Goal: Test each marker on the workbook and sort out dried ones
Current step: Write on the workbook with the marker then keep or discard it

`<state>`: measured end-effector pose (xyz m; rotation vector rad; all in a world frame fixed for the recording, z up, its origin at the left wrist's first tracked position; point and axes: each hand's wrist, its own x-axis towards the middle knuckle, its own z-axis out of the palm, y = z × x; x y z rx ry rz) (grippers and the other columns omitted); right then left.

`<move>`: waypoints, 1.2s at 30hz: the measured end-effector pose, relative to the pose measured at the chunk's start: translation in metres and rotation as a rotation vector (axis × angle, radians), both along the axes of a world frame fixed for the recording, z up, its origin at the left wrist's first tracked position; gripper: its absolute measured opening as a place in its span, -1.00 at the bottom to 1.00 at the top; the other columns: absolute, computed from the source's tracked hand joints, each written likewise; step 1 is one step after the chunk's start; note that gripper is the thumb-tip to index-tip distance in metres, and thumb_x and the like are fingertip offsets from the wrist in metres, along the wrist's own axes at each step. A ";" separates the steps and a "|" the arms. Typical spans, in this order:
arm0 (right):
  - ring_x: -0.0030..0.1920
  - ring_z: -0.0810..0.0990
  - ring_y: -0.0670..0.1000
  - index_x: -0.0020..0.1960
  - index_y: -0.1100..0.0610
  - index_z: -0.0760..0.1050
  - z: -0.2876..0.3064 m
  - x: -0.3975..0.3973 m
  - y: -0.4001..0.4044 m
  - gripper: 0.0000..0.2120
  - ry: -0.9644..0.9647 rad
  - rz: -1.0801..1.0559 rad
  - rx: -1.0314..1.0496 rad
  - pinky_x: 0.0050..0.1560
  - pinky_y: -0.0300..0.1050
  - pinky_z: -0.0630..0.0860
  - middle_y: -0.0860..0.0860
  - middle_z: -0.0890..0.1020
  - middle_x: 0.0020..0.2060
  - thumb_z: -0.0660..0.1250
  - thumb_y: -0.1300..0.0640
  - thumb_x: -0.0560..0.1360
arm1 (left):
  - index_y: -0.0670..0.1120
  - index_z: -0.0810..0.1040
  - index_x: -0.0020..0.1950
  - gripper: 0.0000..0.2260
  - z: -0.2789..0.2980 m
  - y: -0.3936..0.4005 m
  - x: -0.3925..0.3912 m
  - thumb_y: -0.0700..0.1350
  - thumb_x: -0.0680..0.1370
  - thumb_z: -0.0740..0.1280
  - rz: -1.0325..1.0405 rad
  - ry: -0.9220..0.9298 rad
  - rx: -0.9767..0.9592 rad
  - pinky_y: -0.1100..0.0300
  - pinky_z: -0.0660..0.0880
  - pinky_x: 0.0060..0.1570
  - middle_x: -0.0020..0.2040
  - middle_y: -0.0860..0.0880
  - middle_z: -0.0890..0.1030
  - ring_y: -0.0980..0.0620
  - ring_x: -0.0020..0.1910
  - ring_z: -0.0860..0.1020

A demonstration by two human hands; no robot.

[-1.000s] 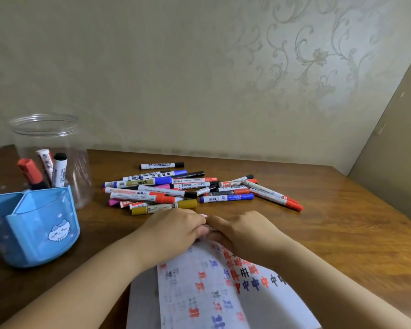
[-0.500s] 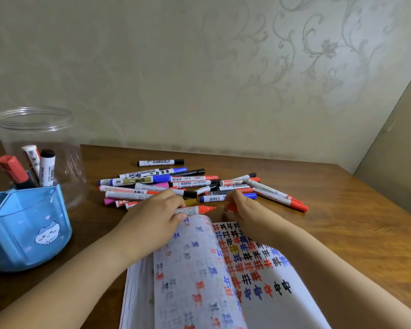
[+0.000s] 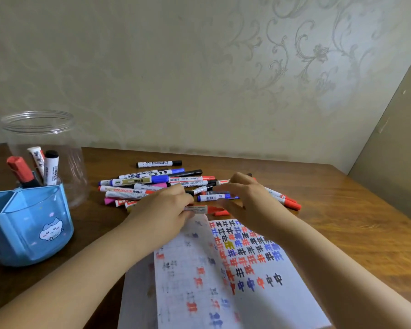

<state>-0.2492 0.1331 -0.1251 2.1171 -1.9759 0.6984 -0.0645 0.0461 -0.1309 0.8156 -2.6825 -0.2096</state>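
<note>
From the head view, the left hand (image 3: 163, 210) pinches a white-barrelled red marker (image 3: 196, 209) just beyond the top edge of the open white workbook (image 3: 223, 269), which lies at the near edge of the brown wooden table (image 3: 342, 222). A small red cap (image 3: 221, 213) lies on the table below the blurred right hand (image 3: 249, 198), whose fingers are loosely spread. A heap of mixed markers (image 3: 157, 184) lies mid-table. At the left edge stand a blue plastic pen holder (image 3: 33, 229) and a clear plastic jar (image 3: 40, 138).
</note>
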 end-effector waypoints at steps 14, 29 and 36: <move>-0.45 0.50 -0.17 -0.17 0.05 0.54 0.011 -0.018 0.098 -0.87 -0.292 -0.442 0.201 -0.45 -0.37 0.36 -0.07 0.60 -0.36 0.42 0.01 0.45 | 0.05 0.23 0.38 -0.61 0.018 0.059 -0.018 0.08 0.58 0.20 -0.010 0.062 -0.091 0.22 0.43 -0.16 0.20 0.08 0.47 0.11 -0.03 0.48; -0.48 0.51 -0.28 -0.36 0.17 0.37 -0.050 -0.012 0.127 -0.71 -0.814 -0.465 -0.018 -0.47 -0.40 0.28 -0.14 0.53 -0.56 0.41 0.17 0.46 | 0.12 0.47 0.26 -0.75 -0.038 0.086 -0.052 -0.01 0.62 0.12 -0.407 -0.044 0.159 0.27 0.28 0.26 0.23 0.19 0.48 0.24 0.20 0.38; -0.48 0.54 -0.27 -0.36 0.25 0.33 -0.062 -0.019 0.126 -0.71 -0.840 -0.452 -0.098 -0.48 -0.40 0.26 -0.11 0.45 -0.59 0.37 0.28 0.46 | 0.19 0.40 0.33 -0.71 -0.057 0.081 -0.050 0.00 0.64 0.06 -0.403 0.041 0.143 0.42 0.01 0.20 0.33 0.31 0.36 0.33 0.31 0.23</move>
